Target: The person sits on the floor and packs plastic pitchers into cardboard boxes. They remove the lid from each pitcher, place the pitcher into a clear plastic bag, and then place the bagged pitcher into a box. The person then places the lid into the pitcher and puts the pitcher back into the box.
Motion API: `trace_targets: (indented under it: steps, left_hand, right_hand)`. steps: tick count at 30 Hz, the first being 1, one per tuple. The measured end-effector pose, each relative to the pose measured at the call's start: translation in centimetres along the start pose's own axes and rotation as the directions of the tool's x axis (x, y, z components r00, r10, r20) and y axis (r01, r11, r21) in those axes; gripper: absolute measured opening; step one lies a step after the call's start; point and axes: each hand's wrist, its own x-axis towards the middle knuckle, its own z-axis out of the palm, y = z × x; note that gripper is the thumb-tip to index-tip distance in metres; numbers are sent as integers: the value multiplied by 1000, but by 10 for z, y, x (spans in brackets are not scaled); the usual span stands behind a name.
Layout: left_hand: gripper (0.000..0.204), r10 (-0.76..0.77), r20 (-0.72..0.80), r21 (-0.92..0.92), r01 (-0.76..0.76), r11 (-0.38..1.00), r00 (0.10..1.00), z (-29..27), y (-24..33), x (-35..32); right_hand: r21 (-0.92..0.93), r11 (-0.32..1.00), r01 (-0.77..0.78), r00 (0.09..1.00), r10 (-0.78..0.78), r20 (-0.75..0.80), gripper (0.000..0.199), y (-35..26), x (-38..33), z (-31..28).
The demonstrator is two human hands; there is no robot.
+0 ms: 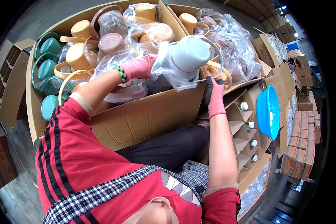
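A pale blue bucket is held over the front right corner of the large open carton, its base tipped up and a clear plastic bag loose about it. Holding it there probably keeps it clear of the mixed buckets crowding the carton, such as a yellow bucket and a mauve bucket.

The gloved left hand reaches across the carton's front rim, apparently gripping the bag on the bucket's left (its fingertips are hard to make out). The gloved right hand rises beside the carton's front right corner, fingers upward near the loop handle; whether they grasp handle or plastic, one cannot tell. Hands on opposite sides likely steady the bucket.
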Motion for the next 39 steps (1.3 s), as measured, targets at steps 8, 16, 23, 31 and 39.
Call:
trace_targets:
  steps: [8,16,23,31,39]
  left_hand:
    - [35,34,63,-35,-32,999,997,-36,-21,6]
    - [32,-575,-710,-475,326,817,406,-9,-64,-4]
    - [45,-767,-380,-648,443,619,516,7,-72,3]
    - [21,-761,120,-985,-18,-170,638,-11,-90,38]
    - [15,-692,-102,-987,-161,-20,714,26,-111,117]
  right_hand:
    - [273,902,-333,923,253,289,31,-39,-15,-3]
    - [-357,933,45,941,80,328,55,-32,-94,55]
    - [-567,809,152,934,70,352,41,-38,-162,-42]
    - [-685,623,378,917,-148,371,35,-23,-212,-77]
    - [-743,349,571,820,-223,526,48,-1,-241,-80]
